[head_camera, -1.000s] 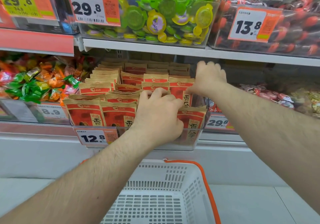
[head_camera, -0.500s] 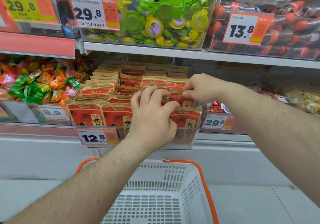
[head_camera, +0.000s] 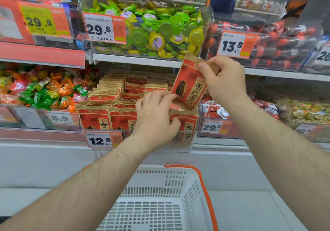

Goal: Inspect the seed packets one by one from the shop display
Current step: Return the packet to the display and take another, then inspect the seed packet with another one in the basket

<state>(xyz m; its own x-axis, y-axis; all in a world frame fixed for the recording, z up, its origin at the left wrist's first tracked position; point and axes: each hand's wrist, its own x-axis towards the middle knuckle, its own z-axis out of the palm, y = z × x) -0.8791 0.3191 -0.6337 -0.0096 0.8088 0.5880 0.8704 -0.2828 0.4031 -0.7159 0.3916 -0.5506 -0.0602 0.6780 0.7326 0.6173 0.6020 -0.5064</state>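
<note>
Seed packet (head_camera: 190,86), red and tan with a dark sunflower seed drawn on its front, hangs just right of the frame's centre, lifted clear above the bin and tilted so its printed face looks toward the camera, which seems the point of holding it there: the front can be read. Right hand (head_camera: 225,80) pinches the packet's top edge between thumb and curled fingers, so the rest of the packet dangles free below. Left hand (head_camera: 157,116), at the centre of the frame, has its fingers curled at the packet's lower left corner, with the fingertips touching or lightly holding that corner, probably to steady it; the exact grip is hard to make out.

Directly beneath, the clear display bin (head_camera: 139,141) holds the remaining seed packets (head_camera: 94,120) standing upright in rows, faces forward, so one can be drawn from the front at a time. A price tag reading 12.8 (head_camera: 100,140) is fixed to the bin's front.

Left of the bin lie bright wrapped candies (head_camera: 44,91). On the shelf above, upper centre, a clear tub holds green and yellow jelly cups (head_camera: 160,28). At the bottom centre, a white shopping basket (head_camera: 157,204) with an orange handle sits below the arms.
</note>
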